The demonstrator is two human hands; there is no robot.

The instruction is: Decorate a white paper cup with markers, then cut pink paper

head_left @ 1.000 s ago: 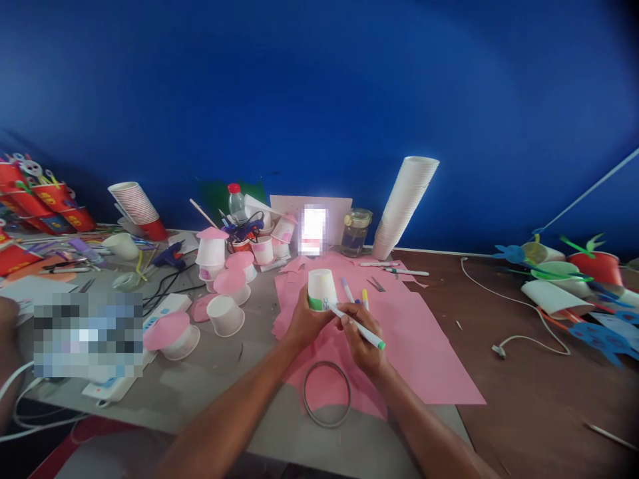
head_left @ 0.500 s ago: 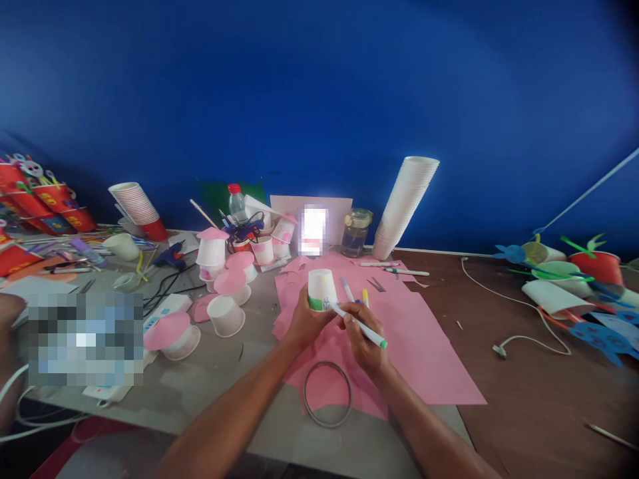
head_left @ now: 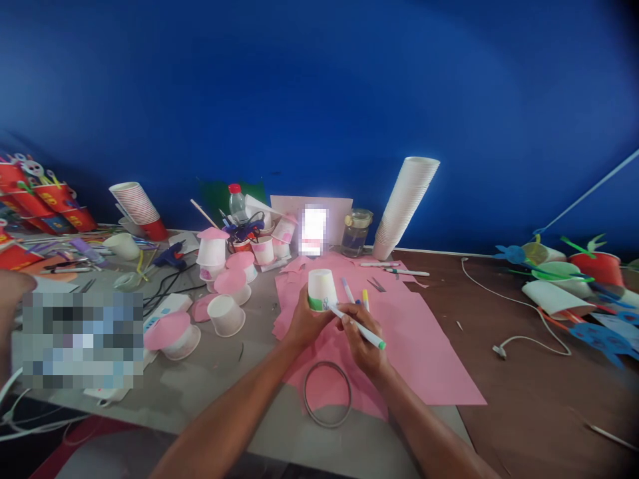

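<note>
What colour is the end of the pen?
Green, on the white pen in the right hand, head view.

A craft workshop: one long tabletop (head_left: 524, 399) against a blue wall (head_left: 319, 86) carries a leaning stack of white paper cups (head_left: 404, 206), pink paper sheets (head_left: 424, 346), a glue gun (head_left: 170, 254), loose pens (head_left: 399, 269), cup figures with pink caps (head_left: 212, 249) and decorated red cups (head_left: 54, 206). A green-capped marker (head_left: 359, 327) touches an upturned paper cup (head_left: 322, 287).
</note>
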